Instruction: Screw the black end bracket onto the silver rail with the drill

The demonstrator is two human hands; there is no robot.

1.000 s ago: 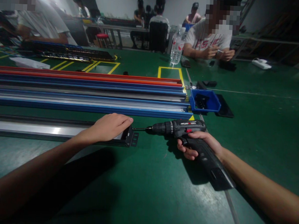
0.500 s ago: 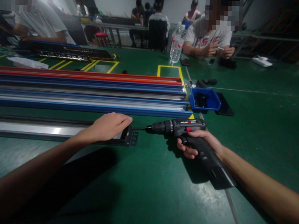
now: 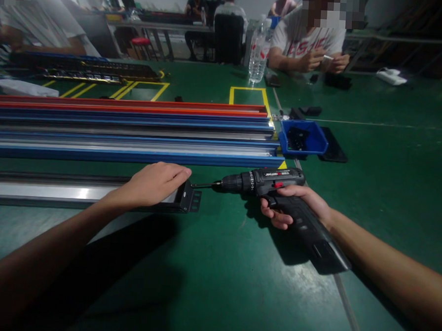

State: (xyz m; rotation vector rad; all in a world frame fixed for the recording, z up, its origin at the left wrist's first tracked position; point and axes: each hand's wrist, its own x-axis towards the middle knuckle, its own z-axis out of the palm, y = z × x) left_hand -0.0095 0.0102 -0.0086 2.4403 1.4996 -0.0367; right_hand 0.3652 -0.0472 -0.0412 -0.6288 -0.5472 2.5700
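Metal rail (image 3: 56,191), long and flat, lies across the near part of the green table (image 3: 218,284). Its face is a smooth silver strip that catches a streak of light, framed by dull black edges. At its right end sits a black end plate (image 3: 192,201), squarish, with small slots cut through it. The left hand (image 3: 157,182) rests palm down on this end of the rail, fingers stretched out together and draped over the far edge. Its grip is released; the hand presses flat rather than closing round anything.

The right hand (image 3: 296,209) has its grip clenched on the handle of a cordless drill (image 3: 275,180), with the fingers wrapped under the handle. The drill is matte black plastic with a ribbed collar, a small red switch and a blocky battery foot that points back toward the person. It is held level just above the table, and its thin steel bit (image 3: 203,185) reaches left to the end of the rail, beside the left fingertips.

Beyond the rail lies a stack of long profiles (image 3: 134,131), straight and glossy, in blue, grey and red bands. Off their right end stands a blue plastic bin (image 3: 310,149), open-topped, with small dark parts in it. A flat black mat (image 3: 335,150) lies just beside it. Farther back a clear ribbed water bottle (image 3: 257,51) stands upright. Near it a co-worker's hands (image 3: 317,59) are held close together above the table.
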